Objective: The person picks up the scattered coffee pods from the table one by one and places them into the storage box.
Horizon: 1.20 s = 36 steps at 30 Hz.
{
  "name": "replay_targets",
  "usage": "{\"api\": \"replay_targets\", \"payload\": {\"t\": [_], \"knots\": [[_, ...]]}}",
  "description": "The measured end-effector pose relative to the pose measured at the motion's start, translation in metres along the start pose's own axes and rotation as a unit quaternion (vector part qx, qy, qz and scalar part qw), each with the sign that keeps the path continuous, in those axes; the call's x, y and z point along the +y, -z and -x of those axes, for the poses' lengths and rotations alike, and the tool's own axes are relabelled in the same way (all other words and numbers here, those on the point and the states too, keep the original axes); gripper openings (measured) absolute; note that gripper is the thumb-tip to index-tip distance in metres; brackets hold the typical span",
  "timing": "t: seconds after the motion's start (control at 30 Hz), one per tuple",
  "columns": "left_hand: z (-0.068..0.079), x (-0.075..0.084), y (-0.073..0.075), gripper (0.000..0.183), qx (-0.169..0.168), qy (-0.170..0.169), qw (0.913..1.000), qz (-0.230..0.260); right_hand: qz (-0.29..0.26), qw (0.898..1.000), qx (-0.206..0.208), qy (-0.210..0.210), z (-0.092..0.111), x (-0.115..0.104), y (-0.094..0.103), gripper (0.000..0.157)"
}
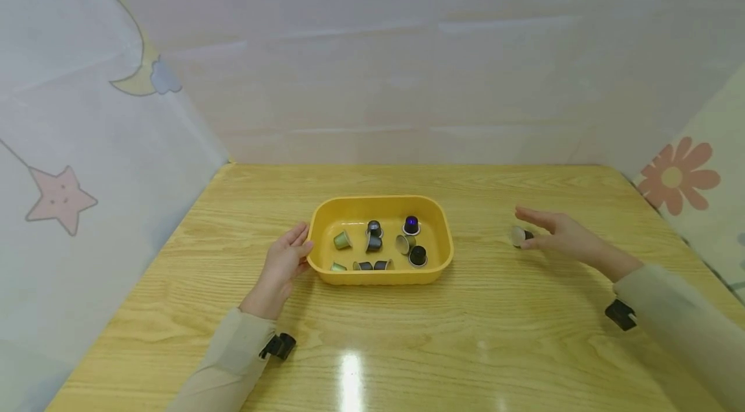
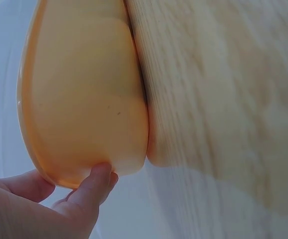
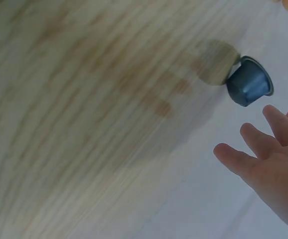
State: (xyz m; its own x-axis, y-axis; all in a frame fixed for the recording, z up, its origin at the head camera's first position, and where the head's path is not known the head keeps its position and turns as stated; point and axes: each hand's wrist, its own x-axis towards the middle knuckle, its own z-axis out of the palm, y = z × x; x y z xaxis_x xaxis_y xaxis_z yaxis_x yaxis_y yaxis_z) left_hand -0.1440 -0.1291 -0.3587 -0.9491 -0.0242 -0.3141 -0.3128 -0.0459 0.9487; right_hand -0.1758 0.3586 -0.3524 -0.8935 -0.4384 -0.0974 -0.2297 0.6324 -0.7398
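Observation:
A yellow plastic basin (image 1: 378, 277) stands on the table with several coffee capsules inside, among them a green capsule (image 1: 342, 240) and a black capsule (image 1: 418, 255). My left hand (image 1: 283, 264) holds the basin's left end; in the left wrist view, the thumb (image 2: 101, 172) presses on its outer wall. Off to the right, a dark coffee capsule (image 3: 250, 82) lies on its side on the table, its pale lid (image 1: 517, 236) facing left in the head view. Around it my right hand (image 1: 561, 238) hovers, fingers extended and spread, apart from the capsule in the right wrist view.
The wooden table (image 1: 396, 341) runs back to a pale printed cloth (image 1: 372, 88), which also hangs at both sides. A black wrist mount (image 1: 279, 346) sits at the left sleeve, another mount (image 1: 621, 315) at the right.

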Motion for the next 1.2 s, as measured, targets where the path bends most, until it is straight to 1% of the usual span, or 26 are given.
{"api": "replay_targets", "payload": {"t": [0.03, 0.17, 0.23, 0.4, 0.5, 0.63, 0.8, 1.03, 1.2], "knots": [[0.0, 0.0, 0.0, 0.055, 0.0, -0.001, 1.0, -0.003, 0.01, 1.0, -0.001, -0.001, -0.001, 0.002, -0.001, 0.078], [-0.001, 0.0, -0.001, 0.055, 0.0, 0.002, 1.0, -0.001, 0.02, 1.0, -0.011, -0.009, -0.004, 0.012, -0.002, 0.078], [-0.002, 0.001, -0.001, 0.056, -0.001, 0.002, 1.0, 0.002, 0.024, 1.0, -0.013, -0.005, -0.005, 0.015, -0.003, 0.076], [-0.003, 0.002, -0.001, 0.056, -0.001, 0.003, 1.0, 0.006, 0.051, 0.999, -0.007, 0.015, -0.008, 0.017, -0.008, 0.069], [-0.003, 0.002, 0.0, 0.056, -0.001, 0.005, 1.0, 0.006, 0.06, 0.998, -0.004, 0.009, -0.01, 0.017, -0.01, 0.066], [-0.001, 0.002, -0.001, 0.057, -0.005, 0.004, 1.0, 0.004, 0.062, 0.998, -0.006, -0.015, -0.011, 0.015, -0.011, 0.065], [-0.001, 0.001, -0.001, 0.056, -0.001, 0.008, 1.0, 0.005, 0.071, 0.997, -0.007, -0.03, -0.012, 0.015, -0.012, 0.063], [-0.002, 0.001, -0.001, 0.056, 0.003, 0.01, 0.9999, 0.007, 0.078, 0.996, 0.005, -0.031, -0.012, 0.015, -0.014, 0.062], [-0.002, 0.001, -0.001, 0.055, 0.002, 0.01, 0.9999, 0.004, 0.051, 0.998, 0.008, -0.026, -0.01, 0.008, -0.016, 0.063]]}}
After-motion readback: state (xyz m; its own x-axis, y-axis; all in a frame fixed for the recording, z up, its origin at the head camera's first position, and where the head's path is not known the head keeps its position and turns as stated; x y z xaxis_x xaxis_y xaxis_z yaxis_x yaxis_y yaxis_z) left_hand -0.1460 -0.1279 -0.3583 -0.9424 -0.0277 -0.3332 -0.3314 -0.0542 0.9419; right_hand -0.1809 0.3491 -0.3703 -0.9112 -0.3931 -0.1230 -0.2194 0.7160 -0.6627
